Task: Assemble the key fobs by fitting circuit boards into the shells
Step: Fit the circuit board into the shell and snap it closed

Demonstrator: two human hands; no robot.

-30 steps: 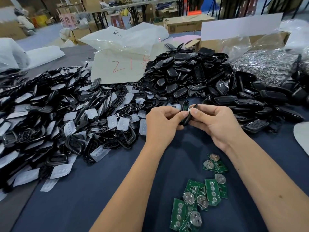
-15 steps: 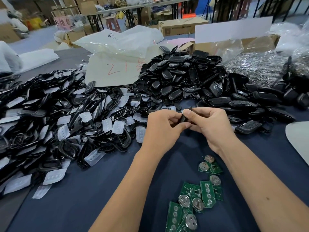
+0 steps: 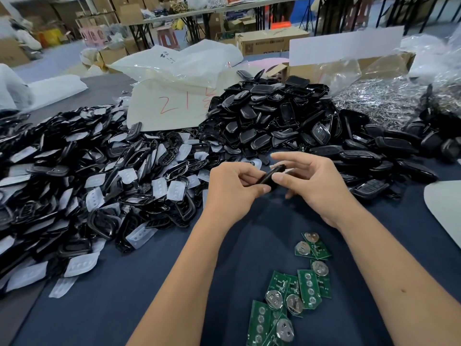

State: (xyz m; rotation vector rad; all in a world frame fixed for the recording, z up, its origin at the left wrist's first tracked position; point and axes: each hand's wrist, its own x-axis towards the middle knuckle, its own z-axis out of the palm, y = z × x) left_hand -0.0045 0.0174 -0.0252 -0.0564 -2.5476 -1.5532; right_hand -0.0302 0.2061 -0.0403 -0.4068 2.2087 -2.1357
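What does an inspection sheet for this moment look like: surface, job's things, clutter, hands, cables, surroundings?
Surface: dark blue cloth over the table.
Job's things: black key fob held between both hands; green circuit boards near the front edge; shell heap behind.
Clutter: frames and white button pads piled left; plastic bags.
Hands: left hand grips the fob; right hand pinches its end.
Cables: nothing seen.
Surroundings: cardboard boxes, folding tables.

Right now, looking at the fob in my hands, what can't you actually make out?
- Head view: whether the black key fob shell holds a board; it is edge-on, covered by left hand and right hand.
- Nearest green circuit boards: cut off by the bottom edge.
- Red writing on the white bag: partly behind shells.
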